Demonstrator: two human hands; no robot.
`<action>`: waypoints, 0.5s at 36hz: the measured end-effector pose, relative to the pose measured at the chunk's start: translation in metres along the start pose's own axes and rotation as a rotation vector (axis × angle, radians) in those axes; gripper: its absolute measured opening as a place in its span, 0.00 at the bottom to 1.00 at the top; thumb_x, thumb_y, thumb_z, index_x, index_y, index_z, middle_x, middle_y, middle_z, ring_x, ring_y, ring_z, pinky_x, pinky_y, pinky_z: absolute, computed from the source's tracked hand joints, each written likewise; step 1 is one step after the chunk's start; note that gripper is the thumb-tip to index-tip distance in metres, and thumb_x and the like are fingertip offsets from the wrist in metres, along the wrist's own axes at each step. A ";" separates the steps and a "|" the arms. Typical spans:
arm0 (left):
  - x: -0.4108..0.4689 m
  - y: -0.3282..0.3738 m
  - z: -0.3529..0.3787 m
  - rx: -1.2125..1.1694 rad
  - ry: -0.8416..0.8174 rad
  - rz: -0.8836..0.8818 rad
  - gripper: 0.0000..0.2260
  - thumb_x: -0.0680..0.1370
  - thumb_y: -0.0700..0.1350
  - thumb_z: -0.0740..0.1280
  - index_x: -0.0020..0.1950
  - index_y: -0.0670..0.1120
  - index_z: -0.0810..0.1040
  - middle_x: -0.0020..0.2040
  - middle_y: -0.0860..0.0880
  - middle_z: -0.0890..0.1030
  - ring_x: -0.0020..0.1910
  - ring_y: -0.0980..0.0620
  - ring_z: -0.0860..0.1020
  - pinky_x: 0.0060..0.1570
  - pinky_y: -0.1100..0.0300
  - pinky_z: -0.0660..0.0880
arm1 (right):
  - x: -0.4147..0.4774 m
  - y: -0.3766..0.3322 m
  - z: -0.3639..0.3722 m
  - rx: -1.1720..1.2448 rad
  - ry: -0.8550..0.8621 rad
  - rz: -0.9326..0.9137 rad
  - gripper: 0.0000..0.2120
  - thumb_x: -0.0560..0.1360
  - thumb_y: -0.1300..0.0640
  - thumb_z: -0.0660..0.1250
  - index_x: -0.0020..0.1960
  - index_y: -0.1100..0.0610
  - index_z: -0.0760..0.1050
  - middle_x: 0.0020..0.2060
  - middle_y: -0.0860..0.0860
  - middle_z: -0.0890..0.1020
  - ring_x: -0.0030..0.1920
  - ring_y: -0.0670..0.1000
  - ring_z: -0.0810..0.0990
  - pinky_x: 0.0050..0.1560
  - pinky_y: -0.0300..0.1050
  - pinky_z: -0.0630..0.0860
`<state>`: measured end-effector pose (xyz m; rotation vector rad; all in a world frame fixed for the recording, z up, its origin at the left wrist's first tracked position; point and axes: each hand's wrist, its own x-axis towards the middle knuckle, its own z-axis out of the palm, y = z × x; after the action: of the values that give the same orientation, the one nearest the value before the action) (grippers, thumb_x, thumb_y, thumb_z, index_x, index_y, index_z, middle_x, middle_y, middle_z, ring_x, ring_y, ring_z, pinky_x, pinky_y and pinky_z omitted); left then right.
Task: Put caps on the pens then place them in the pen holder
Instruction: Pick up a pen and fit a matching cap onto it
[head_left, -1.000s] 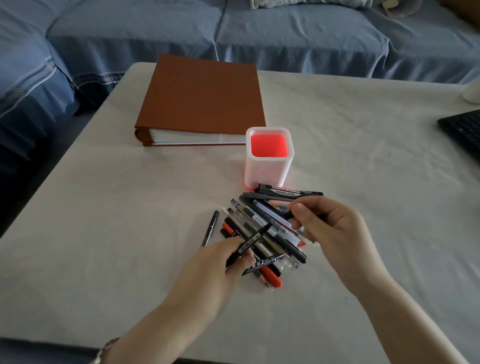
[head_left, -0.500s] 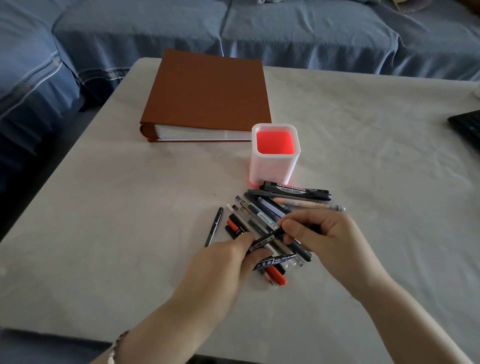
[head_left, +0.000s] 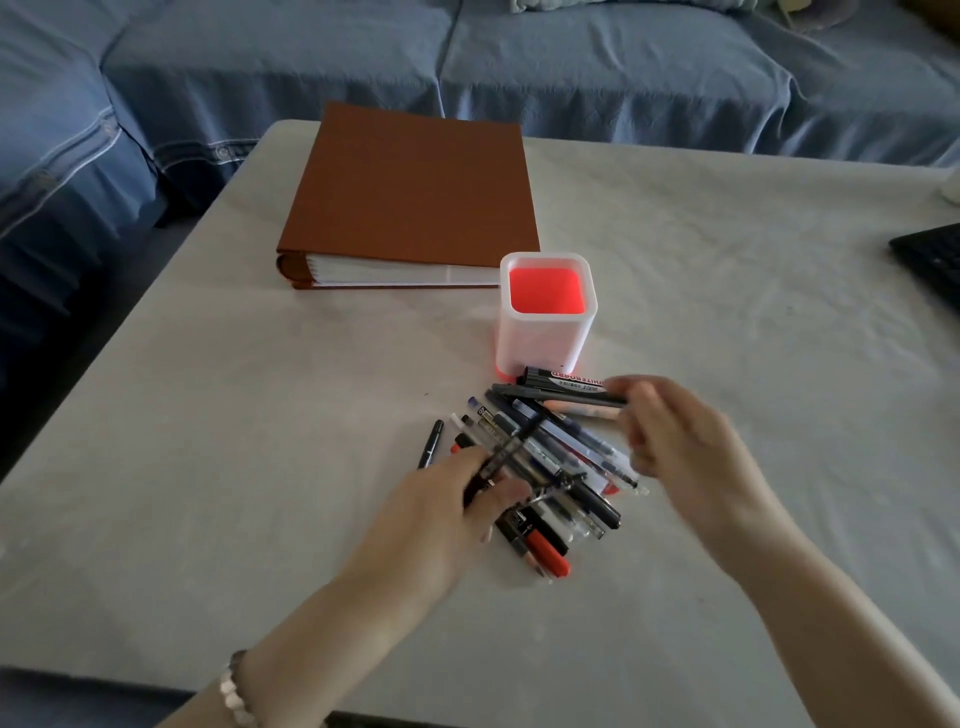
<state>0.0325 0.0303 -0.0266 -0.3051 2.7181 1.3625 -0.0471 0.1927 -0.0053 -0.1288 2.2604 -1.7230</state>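
Grey table (head_left: 260, 467): 1 pen holder (head_left: 545, 332), 1 binder (head_left: 415, 192); left hand (head_left: 441, 525) grips 1 pen (head_left: 501, 454), right hand (head_left: 685, 447) blurred, grip unclear.

A white pen holder (head_left: 543, 338) with a bright red-orange interior is seen on a pale grey worktop (head_left: 208, 441), beside a rust-brown binder (head_left: 415, 192); black, grey, navy and red pens (head_left: 540, 467) are heaped before a blue-covered sofa (head_left: 571, 67).

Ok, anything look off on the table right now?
Nothing damaged or spilled. The pens lie in a crisscrossed heap in front of the empty pen holder; one black pen sits apart, left of the heap.
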 end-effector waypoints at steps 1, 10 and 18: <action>0.003 -0.001 -0.002 -0.085 0.008 -0.034 0.08 0.74 0.54 0.64 0.36 0.54 0.73 0.26 0.54 0.74 0.23 0.60 0.70 0.25 0.71 0.65 | 0.003 0.001 -0.007 0.141 0.008 0.082 0.16 0.78 0.62 0.52 0.43 0.52 0.76 0.26 0.45 0.72 0.27 0.43 0.66 0.32 0.37 0.63; -0.002 0.004 -0.016 -0.534 0.001 -0.191 0.08 0.72 0.42 0.68 0.33 0.42 0.75 0.17 0.52 0.71 0.16 0.59 0.61 0.17 0.70 0.58 | -0.006 0.018 -0.021 0.030 -0.161 0.024 0.17 0.75 0.72 0.56 0.49 0.52 0.74 0.35 0.52 0.84 0.26 0.45 0.72 0.30 0.34 0.71; -0.004 0.006 -0.020 -0.534 0.006 -0.195 0.08 0.70 0.43 0.70 0.32 0.42 0.76 0.16 0.52 0.70 0.17 0.57 0.61 0.19 0.69 0.58 | -0.008 0.010 -0.022 -0.042 -0.127 -0.112 0.15 0.69 0.69 0.68 0.36 0.49 0.81 0.30 0.52 0.83 0.27 0.43 0.76 0.31 0.30 0.71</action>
<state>0.0355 0.0185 -0.0098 -0.5885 2.2053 1.9952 -0.0451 0.2179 -0.0078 -0.3695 2.2353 -1.6714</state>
